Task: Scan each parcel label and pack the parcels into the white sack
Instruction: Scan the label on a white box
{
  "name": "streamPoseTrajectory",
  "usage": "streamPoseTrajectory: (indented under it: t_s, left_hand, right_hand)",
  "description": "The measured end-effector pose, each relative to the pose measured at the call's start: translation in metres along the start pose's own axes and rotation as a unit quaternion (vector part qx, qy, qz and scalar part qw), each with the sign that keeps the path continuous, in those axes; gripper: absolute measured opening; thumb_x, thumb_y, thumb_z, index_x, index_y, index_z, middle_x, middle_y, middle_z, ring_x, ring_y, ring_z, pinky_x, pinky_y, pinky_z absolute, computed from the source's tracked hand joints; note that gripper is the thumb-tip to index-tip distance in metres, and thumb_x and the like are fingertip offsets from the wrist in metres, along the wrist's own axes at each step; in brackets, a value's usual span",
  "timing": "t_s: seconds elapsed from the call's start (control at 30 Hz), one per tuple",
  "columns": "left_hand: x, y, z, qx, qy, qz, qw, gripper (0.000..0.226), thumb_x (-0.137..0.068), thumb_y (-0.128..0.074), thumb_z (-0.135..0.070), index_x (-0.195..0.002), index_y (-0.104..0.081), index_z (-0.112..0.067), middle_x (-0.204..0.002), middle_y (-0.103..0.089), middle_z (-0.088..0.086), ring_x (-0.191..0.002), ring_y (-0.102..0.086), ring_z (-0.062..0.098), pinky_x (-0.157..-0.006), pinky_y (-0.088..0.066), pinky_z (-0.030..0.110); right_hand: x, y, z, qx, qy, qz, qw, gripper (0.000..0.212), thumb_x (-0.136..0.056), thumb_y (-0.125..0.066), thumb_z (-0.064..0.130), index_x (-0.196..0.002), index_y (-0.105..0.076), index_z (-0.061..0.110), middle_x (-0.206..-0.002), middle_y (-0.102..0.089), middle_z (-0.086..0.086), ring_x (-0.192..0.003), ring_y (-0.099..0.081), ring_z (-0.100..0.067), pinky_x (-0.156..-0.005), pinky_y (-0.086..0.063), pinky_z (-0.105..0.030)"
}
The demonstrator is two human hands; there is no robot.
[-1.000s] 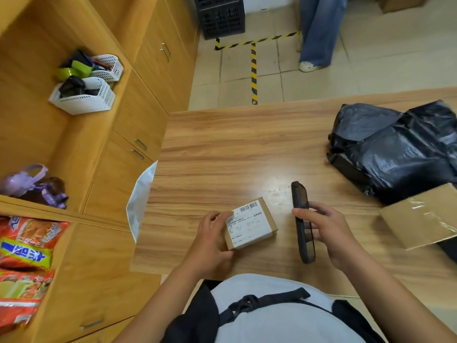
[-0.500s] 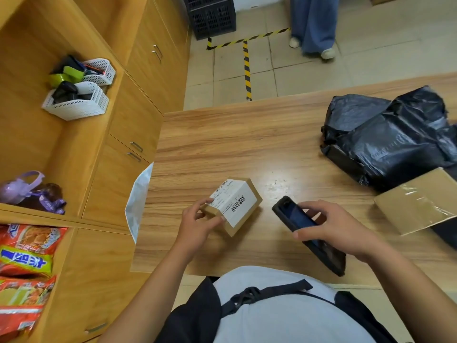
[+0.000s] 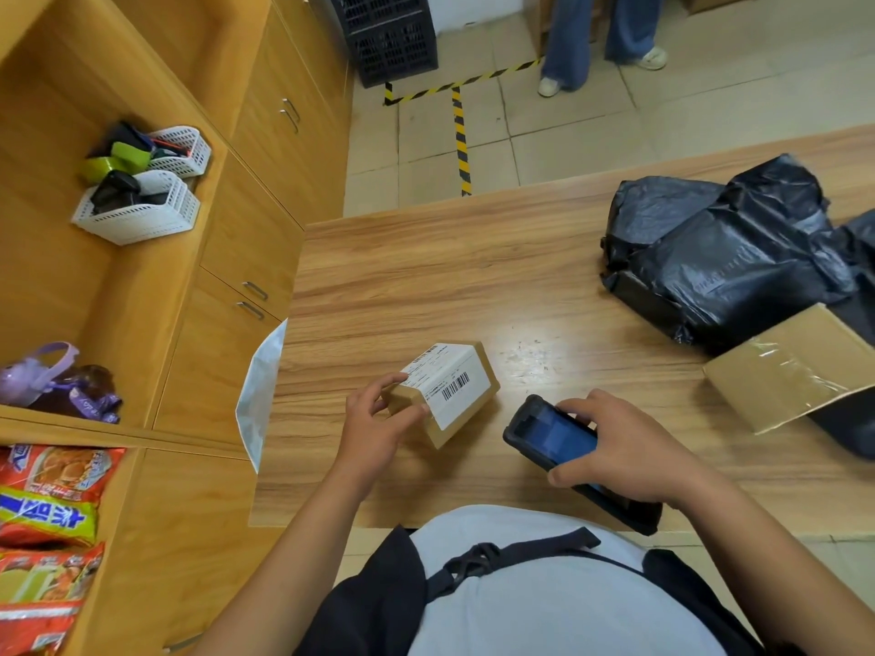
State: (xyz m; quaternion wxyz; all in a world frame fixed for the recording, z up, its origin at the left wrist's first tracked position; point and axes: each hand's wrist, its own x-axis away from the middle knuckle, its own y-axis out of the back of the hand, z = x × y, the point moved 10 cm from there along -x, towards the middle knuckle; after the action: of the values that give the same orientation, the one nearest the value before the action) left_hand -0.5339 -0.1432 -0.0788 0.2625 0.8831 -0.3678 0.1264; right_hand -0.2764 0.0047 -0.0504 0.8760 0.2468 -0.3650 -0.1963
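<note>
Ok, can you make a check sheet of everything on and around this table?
Surface: wooden table, scuffed patch near the middle.
Job's things: small box, label with barcode facing up; scanner, screen lit; white sack hanging at the table's left edge.
Clutter: black bagged parcels; taped cardboard box.
Grips: left hand holds the small box; right hand holds the scanner.
Cables: nothing seen.
Surroundings: white baskets on shelf; snack packets; black crate; a person's legs beyond the striped floor tape.
</note>
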Motion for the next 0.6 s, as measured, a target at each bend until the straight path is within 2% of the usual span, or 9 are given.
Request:
streamPoseTrajectory:
  t_s: [0.2, 0.47, 0.6]
  left_hand:
    - [0.0, 0.001, -0.001, -0.013, -0.013, 0.005, 1.0, 0.049, -0.076, -0.083, -0.022, -0.116, -0.065, -0.043, -0.131, -0.04, -0.007, -0.123, -0.047, 0.011, -0.089, -0.044, 0.028]
    - [-0.007, 0.02, 0.003, -0.013, -0.019, -0.009, 1.0, 0.046, -0.075, -0.084, -0.026, -0.114, -0.066, -0.043, -0.129, -0.042, -0.007, -0.126, -0.047, 0.012, -0.094, -0.047, 0.031]
    - [-0.012, 0.035, 0.006, 0.005, -0.021, -0.015, 1.0, 0.045, -0.076, -0.083, -0.025, -0.114, -0.066, -0.041, -0.131, -0.042, -0.006, -0.126, -0.049, 0.013, -0.086, -0.047, 0.023]
  right_hand:
    - [0.002, -0.002, -0.003, -0.031, -0.029, 0.002, 0.999, 0.066, -0.053, -0.08, 0.055, -0.111, -0.065, 0.028, -0.099, -0.052, 0.007, -0.085, -0.057, -0.013, -0.078, -0.055, -0.043]
    - [-0.002, -0.012, 0.003, -0.042, -0.057, 0.008, 0.997, 0.066, -0.057, -0.084, 0.048, -0.115, -0.064, 0.023, -0.103, -0.053, 0.008, -0.086, -0.06, -0.014, -0.078, -0.057, -0.043]
    - [-0.007, -0.018, 0.013, -0.046, -0.062, 0.014, 0.997, 0.066, -0.058, -0.085, 0.045, -0.116, -0.063, 0.022, -0.103, -0.053, 0.007, -0.086, -0.06, -0.015, -0.077, -0.058, -0.044]
